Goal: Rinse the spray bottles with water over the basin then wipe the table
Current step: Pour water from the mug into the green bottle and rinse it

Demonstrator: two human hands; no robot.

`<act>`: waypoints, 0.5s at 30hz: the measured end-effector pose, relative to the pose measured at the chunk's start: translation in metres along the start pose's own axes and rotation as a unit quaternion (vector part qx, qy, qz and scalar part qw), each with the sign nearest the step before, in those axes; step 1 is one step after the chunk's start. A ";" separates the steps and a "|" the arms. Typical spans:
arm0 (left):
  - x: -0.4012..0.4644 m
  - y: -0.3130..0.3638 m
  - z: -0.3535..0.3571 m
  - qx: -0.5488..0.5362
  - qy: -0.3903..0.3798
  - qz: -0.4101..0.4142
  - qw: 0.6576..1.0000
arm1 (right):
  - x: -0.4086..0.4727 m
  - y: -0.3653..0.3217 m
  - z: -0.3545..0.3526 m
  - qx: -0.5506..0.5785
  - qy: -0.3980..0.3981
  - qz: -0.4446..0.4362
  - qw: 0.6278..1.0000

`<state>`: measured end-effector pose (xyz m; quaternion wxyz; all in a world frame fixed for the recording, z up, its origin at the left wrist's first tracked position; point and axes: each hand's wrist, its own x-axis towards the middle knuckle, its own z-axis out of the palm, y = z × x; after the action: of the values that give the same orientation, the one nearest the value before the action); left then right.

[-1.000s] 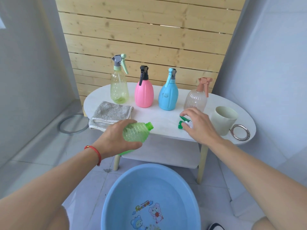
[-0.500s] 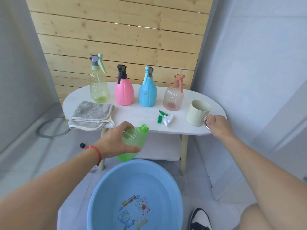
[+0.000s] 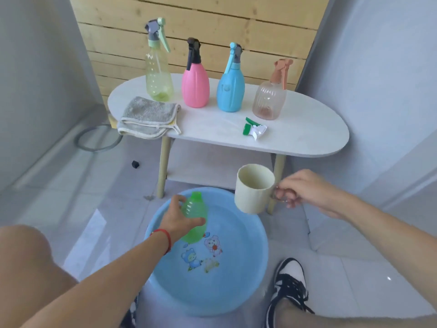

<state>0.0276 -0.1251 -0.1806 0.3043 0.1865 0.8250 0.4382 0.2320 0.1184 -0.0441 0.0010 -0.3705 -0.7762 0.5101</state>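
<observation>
My left hand [image 3: 176,218] grips an open green bottle [image 3: 194,216] over the blue basin [image 3: 248,268] on the floor. In my right hand [image 3: 305,192] is a cream cup [image 3: 254,188], held by its handle just above the basin's far right rim. The green bottle's spray head [image 3: 254,130] lies on the white table [image 3: 307,129]. Behind it stand yellow-green [image 3: 158,74], pink [image 3: 195,84], blue [image 3: 231,86] and clear brown [image 3: 269,95] spray bottles in a row. A folded grey cloth [image 3: 147,118] lies at the table's left front.
A wooden slat wall stands behind the table, grey walls at both sides. A metal ring [image 3: 97,140] and a small black object [image 3: 135,164] lie on the tiled floor at left. My black-and-white shoe [image 3: 289,285] stands right of the basin.
My right hand lifted the cream cup off the table and brought it down beside the basin. My left hand lowered the green bottle over the basin. The view tilted downward.
</observation>
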 end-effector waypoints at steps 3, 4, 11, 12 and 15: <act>-0.018 -0.047 0.008 -0.033 0.016 -0.068 0.997 | 0.028 0.045 0.068 -0.103 -0.050 0.076 0.990; -0.024 -0.058 0.011 -0.036 0.020 -0.078 0.996 | 0.036 0.065 0.090 -0.106 -0.050 0.106 0.987; -0.034 -0.089 0.005 -0.015 0.027 -0.079 0.996 | 0.049 0.152 0.207 -0.385 0.058 0.028 0.920; -0.032 -0.090 0.004 -0.008 0.017 -0.073 0.997 | 0.045 0.152 0.217 -0.429 0.038 0.033 0.902; -0.033 -0.094 0.006 0.012 0.006 -0.063 0.998 | 0.037 0.167 0.240 -0.458 -0.006 0.061 0.887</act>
<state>0.0523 -0.1917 -0.2505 0.3236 0.1351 0.8422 0.4095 0.2094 -0.0156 -0.3053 -0.2048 -0.3734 -0.8993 0.0992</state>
